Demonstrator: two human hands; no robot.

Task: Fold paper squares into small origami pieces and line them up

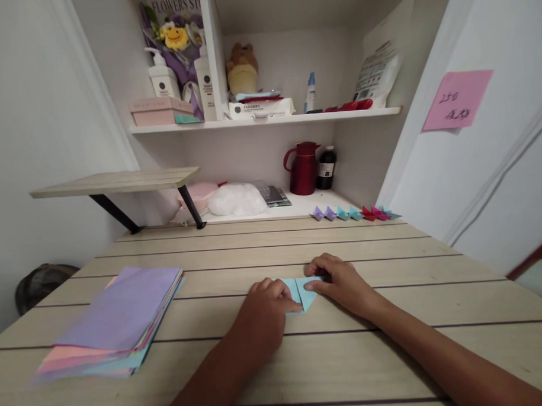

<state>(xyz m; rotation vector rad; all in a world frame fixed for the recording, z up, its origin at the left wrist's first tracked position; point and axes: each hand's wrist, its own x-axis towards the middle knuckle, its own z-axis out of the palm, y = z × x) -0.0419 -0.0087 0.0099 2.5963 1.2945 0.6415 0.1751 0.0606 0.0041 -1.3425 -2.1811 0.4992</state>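
A small light blue sheet of origami paper (306, 297), folded into flaps with a seam down its middle, lies on the wooden table in front of me. My left hand (266, 310) covers its left side, fingers curled, the index finger pressing near the lower edge. At the right corner, my right hand (340, 284) holds the paper between its thumb on top and bent fingers at the far edge. Both hands partly hide the paper's outer corners.
A stack of coloured paper (123, 309), purple on top, lies at the left. Several small folded paper pieces (355, 213) line the table's back edge. A raised wooden shelf (119, 181) stands back left. Behind are a red jug (303, 169) and a dark bottle (327, 168).
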